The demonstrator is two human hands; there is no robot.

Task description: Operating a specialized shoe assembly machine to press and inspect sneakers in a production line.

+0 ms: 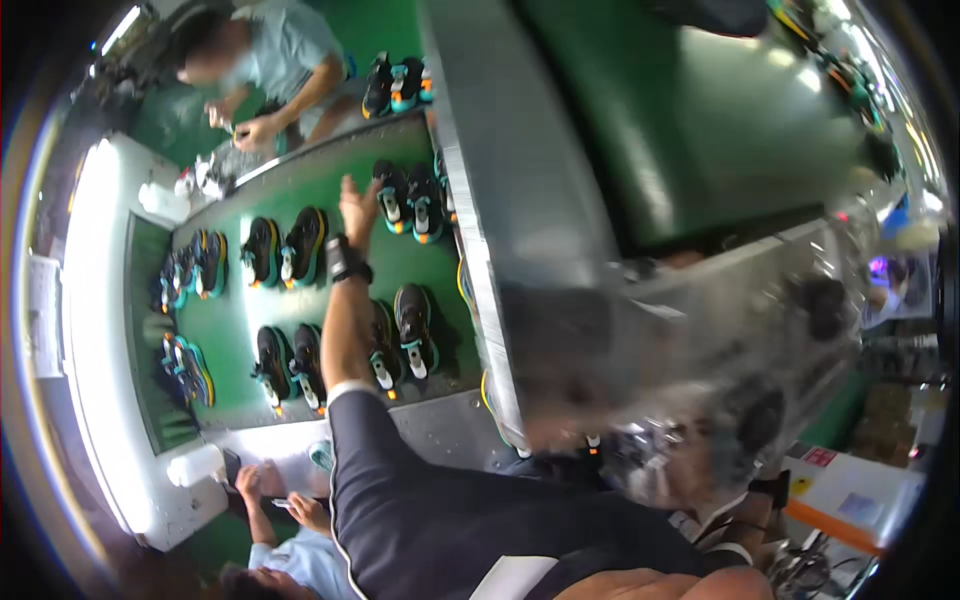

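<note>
Black shoes (412, 325) stand in pairs on the green table (235, 325). From our head, we see our left hand (358, 208) over the table, fingers spread, just beside one pair. We cannot tell our right hand's grip. People in blue (295, 55) sit beside the table.

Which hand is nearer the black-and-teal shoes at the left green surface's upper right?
Left. The left hand is just left of the shoes; the right hand isn't clearly visible.
</note>
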